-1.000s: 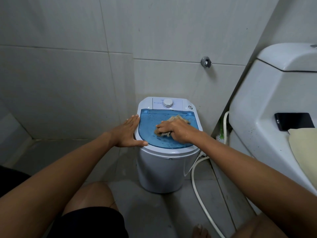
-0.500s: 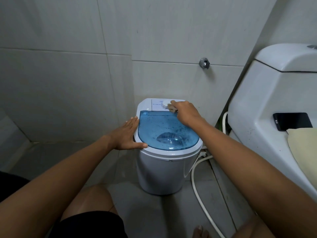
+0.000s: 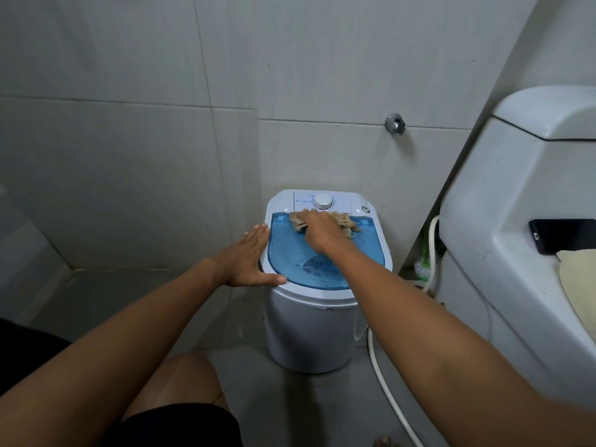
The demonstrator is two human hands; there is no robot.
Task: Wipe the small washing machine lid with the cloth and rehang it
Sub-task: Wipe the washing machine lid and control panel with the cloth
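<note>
**Cloth at the far edge of the blue lid, under the right hand**

The right hand (image 3: 317,229) is out over the small washing machine (image 3: 314,330), pressing a tan cloth (image 3: 343,221) down on the blue see-through lid (image 3: 290,256). The cloth lies at the back of the lid, just in front of the white control panel and its round dial (image 3: 323,201) — the hand sits on top of it, so the cloth pokes out past the fingertips on the left and trails out in a ragged bunch to the right of the knuckles. The fingers are bent loosely over the fabric, palm down; it looks more like pinning and pushing than a tight fist, though the underside of the grip is hidden.

The left hand (image 3: 250,258) is flat and spread open, holding nothing. It rests against the left rim of the machine, fingers pointing toward the wall, thumb stretched along the near rim in front of the lid. The near half of the lid is bare and shows the drum through the plastic, with speckles across it.

The machine stands on the tiled floor against the tiled wall — a white hose (image 3: 392,398) runs past its right side, and a toilet (image 3: 516,221) stands just to the right with a dark phone (image 3: 562,235) on it.
</note>
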